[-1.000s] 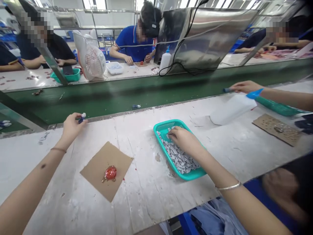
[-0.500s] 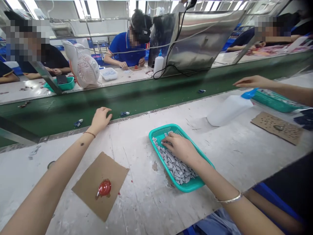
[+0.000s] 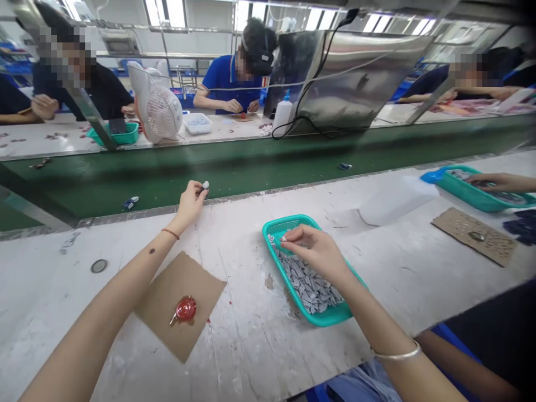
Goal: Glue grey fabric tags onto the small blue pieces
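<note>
Bright windows (image 3: pixel 178 12) line the pale far wall (image 3: pixel 209 15); a green strip (image 3: pixel 268 167) divides two whitish worktables (image 3: pixel 393 273).

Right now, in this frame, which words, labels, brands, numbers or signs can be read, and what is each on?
None can be read.
Pale patch on the headset: too small to read.
White pieces in the basket: any print is too small to make out.
Grey marks on the table: too blurred to tell whether they are letters.

Loose grey pieces (image 3: pixel 312 285) in green basket (image 3: pixel 323 320)
</note>
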### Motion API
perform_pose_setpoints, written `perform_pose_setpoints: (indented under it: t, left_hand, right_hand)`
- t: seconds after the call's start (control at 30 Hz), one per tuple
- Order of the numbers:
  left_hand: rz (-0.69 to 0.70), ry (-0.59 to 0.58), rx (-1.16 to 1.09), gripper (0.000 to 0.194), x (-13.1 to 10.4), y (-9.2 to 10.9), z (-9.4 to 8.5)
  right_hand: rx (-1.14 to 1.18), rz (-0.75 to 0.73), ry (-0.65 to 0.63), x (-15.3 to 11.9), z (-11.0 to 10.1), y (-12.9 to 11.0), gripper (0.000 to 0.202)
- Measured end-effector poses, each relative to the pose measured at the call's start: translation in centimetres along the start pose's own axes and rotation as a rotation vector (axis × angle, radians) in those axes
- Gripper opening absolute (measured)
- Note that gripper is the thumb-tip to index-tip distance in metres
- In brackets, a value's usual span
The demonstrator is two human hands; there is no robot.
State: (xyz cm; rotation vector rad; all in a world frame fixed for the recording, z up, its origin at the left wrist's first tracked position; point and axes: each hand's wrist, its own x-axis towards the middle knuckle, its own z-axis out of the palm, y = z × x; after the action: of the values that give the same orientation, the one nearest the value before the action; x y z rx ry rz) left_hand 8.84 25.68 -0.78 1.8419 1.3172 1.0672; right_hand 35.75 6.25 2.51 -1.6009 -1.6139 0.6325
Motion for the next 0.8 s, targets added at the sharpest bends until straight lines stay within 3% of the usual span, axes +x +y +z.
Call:
perform_pose_setpoints:
  t: [0.1, 0.23, 0.4, 0.6, 0.8]
  left_hand:
    - [-0.102, 0.021, -0.193, 0.023, -3.7, 0.0, -2.3]
    - [-0.234, 0.015, -0.363, 0.038, -10.0, -0.2, -5.6]
    - [-0.383, 0.049, -0.590, 0.042, -16.1, -0.5, -8.7]
    - [-0.319, 0.098, -0.632, 0.032, -19.5, -1.1, -8.9]
    - [-0.229, 0.115, -0.576, 0.025, -20.9, -1.8, -8.3]
  right_hand:
    - [0.188, -0.011, 0.006, -1.5, 1.9, -3.1, 0.017]
    - [0.259, -0.076, -0.213, -3.8, 6.4, -6.7, 0.009]
    - [0.216, -0.230, -0.313, -5.4, 12.1, -8.5, 0.016]
    - [0.106, -0.408, -0.284, -6.0, 15.6, -9.4, 0.024]
    - [0.058, -0.350, -0.277, -6.2, 16.6, -10.3, 0.022]
